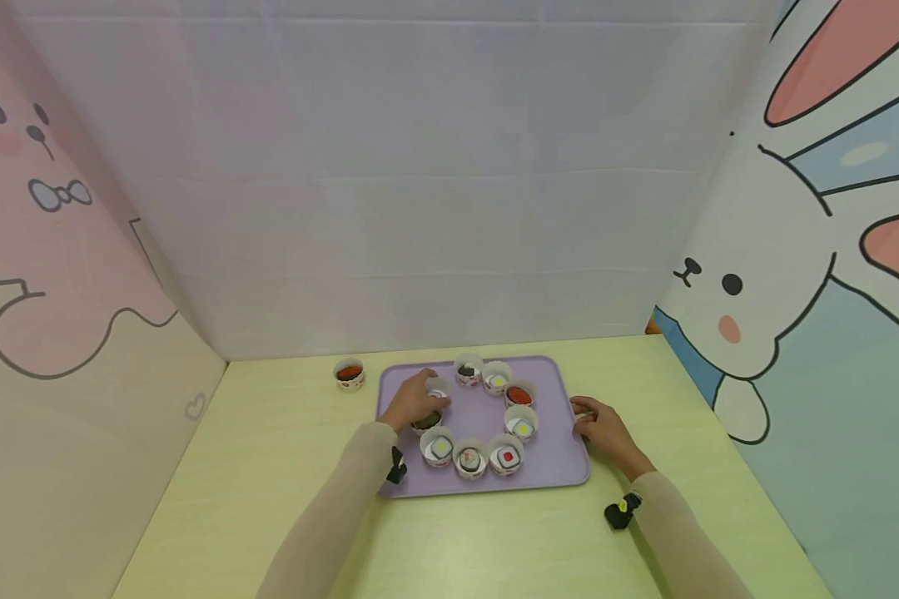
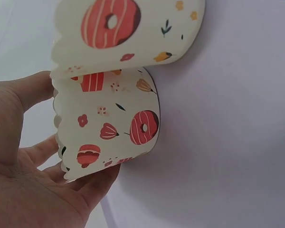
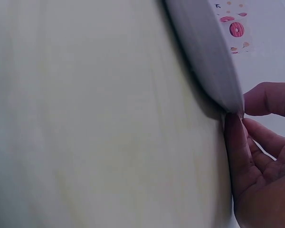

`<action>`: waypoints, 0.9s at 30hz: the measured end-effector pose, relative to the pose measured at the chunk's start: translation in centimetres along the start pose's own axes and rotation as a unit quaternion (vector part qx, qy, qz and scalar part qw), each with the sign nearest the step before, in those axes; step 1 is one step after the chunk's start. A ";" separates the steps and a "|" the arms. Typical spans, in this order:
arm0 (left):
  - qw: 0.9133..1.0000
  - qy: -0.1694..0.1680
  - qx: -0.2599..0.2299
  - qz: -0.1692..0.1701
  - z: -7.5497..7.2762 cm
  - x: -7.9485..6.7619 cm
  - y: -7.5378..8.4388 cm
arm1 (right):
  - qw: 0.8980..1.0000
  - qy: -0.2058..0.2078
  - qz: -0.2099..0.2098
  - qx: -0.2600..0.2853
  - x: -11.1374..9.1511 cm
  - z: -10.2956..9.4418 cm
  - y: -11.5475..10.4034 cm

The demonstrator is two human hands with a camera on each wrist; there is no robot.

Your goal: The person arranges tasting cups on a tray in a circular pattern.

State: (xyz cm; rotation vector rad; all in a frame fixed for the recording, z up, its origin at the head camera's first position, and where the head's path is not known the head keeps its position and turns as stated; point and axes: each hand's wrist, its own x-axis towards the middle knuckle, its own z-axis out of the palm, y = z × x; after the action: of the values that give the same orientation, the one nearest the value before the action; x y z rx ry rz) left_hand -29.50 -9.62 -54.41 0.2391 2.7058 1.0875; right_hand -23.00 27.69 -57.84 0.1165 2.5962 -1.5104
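My left hand [image 1: 415, 403] is over the left part of the lilac tray [image 1: 554, 466], its fingers around a white paper baking cup [image 1: 438, 386]. In the left wrist view this cup [image 2: 109, 118] shows a scalloped rim and printed pink doughnuts, its base at the tray surface. A second printed cup [image 2: 133, 28] stands close beside it. My right hand [image 1: 603, 431] is at the tray's right side; in the right wrist view its fingers and thumb pinch the tray's rim [image 3: 209, 61]. Several more cups holding sushi-like pieces, such as one with a red centre [image 1: 506, 457], form a ring on the tray.
Off the tray, a cup with an orange-red filling [image 1: 349, 374] stands on the pale yellow table [image 1: 270, 466] at the back left. A white cloth wall [image 1: 434, 208] rises behind the table. Cartoon-printed panels [image 1: 831, 399] flank both sides.
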 end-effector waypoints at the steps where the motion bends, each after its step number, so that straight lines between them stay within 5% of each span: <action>1: 1.000 0.000 0.000 0.000 0.0 0.0 -0.1 | 1.000 0.001 0.001 0.000 0.0 0.0 0.0; 27: 1.000 0.008 -0.004 0.001 -0.8 -1.2 -0.8 | 1.000 0.005 0.000 -0.005 0.0 0.0 -0.2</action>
State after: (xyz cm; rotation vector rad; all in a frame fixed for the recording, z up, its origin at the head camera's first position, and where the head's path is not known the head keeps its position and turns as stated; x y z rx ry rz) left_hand -28.60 -11.04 -54.25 0.2335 2.7149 1.1039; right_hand -23.01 27.59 -57.70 0.1252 2.6112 -1.5013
